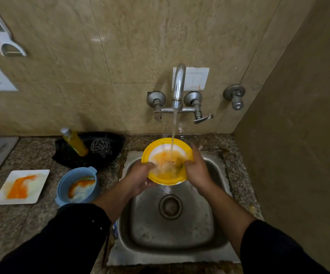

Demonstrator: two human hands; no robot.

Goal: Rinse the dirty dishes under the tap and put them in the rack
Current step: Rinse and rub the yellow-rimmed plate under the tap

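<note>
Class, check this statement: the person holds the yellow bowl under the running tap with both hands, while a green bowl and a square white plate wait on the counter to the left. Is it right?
One detail is wrong. The waiting bowl is blue, not green, as the head view shows. The rest stands: both the left hand and right hand hold the yellow bowl under the running tap, and the square white plate waits on the counter at left.

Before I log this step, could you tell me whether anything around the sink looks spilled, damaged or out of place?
Nothing looks damaged or spilled. The orange smears on the white square plate and in the blue bowl on the counter are just unrinsed food. No rack is in view.
</note>
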